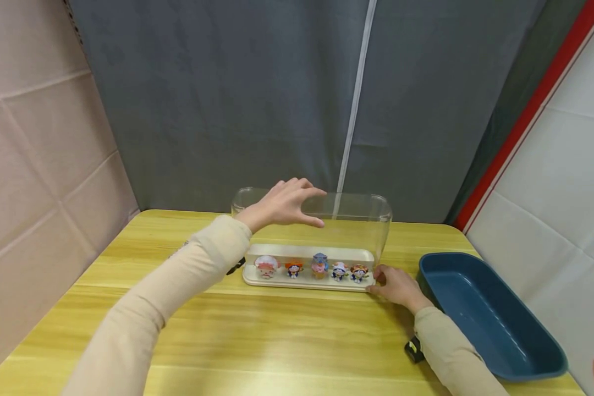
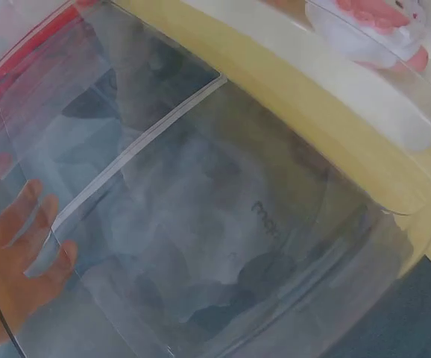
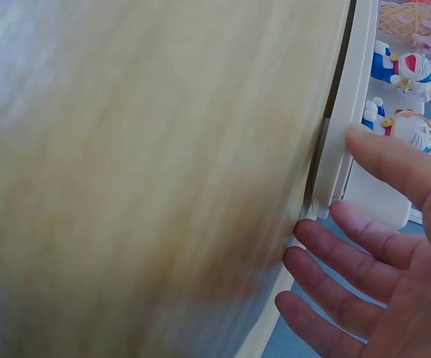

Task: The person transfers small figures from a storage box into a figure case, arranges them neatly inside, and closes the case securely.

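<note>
A long clear cover (image 1: pixel 346 206) stands at a white base (image 1: pixel 307 285) in the middle of the table. My left hand (image 1: pixel 279 203) spans the cover's top, thumb toward the front and fingers toward the back. Through the clear wall, its fingers (image 2: pixel 29 224) show in the left wrist view. With thumb and index finger, my right hand (image 1: pixel 398 286) pinches the base's right front corner; its other fingers are spread. Several small figurines stand in a row on the base, including a pink and white one (image 1: pixel 267 267) and an ice-cream-cone one (image 1: pixel 319 268).
A deep blue bin (image 1: pixel 490 313) stands on the right of the wood-grain table (image 1: pixel 277 341), close to my right forearm. A grey curtain (image 1: pixel 227 99) hangs behind the table. White panels rise at the left and right.
</note>
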Available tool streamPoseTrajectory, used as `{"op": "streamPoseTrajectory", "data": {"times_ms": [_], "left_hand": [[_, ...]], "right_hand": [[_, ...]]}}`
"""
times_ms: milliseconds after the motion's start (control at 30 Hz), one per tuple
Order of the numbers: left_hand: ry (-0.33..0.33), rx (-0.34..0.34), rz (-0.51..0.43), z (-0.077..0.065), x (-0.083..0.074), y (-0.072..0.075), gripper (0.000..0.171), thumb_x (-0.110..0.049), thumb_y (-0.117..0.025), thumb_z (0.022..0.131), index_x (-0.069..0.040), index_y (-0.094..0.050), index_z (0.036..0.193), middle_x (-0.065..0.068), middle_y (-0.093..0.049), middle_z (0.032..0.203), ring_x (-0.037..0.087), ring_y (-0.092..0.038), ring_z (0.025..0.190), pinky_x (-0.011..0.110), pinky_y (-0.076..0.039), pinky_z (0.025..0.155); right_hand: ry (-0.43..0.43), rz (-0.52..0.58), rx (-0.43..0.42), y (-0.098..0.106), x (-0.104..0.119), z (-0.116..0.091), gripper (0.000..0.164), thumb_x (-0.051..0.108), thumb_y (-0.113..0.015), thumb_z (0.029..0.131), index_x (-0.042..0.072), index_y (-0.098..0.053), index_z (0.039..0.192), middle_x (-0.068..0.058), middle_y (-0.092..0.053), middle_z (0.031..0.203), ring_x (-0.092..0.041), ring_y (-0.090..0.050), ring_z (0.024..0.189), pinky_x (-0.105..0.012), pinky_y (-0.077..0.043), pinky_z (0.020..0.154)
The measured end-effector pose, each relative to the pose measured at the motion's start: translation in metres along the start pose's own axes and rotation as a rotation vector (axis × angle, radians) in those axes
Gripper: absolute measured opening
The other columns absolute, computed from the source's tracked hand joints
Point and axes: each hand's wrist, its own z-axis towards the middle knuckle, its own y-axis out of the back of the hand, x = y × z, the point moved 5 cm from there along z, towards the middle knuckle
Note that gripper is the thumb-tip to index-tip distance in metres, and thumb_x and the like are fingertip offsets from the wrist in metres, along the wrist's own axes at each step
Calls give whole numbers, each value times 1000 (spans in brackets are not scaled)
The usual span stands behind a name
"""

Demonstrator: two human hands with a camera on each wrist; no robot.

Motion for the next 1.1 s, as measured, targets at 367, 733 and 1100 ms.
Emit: {"op": "streamPoseTrajectory", "data": {"times_ms": [367,733,1100], "left_hand": [[-7,7,5,1,2,-10,72,-64,-57,70,-24,-47,128,2,-47,117,16,-42,100,30,-34,73],[-1,16,5,4,3,-20,72,-63,-58,70,-23,-47,128,1,-47,116,16,-42,99,31,-34,74],[8,41,4,3,1,-28,72,-63,-57,70,-24,-46,129,1,-46,117,15,-41,99,31,-34,73]], "right_hand": [[9,3,-11,0,1,0,33,33,-72,71,9,-59,89,0,-56,78,-16,-52,69,-34,-43,60],[1,4,-6,1,2,-2,35,35,-72,71,9,-59,90,0,-56,79,-16,-52,70,-34,-42,59],[12,13,-7,1,2,-1,34,34,-73,70,10,-58,88,0,-57,81,-16,-52,70,-34,-42,58]]}}
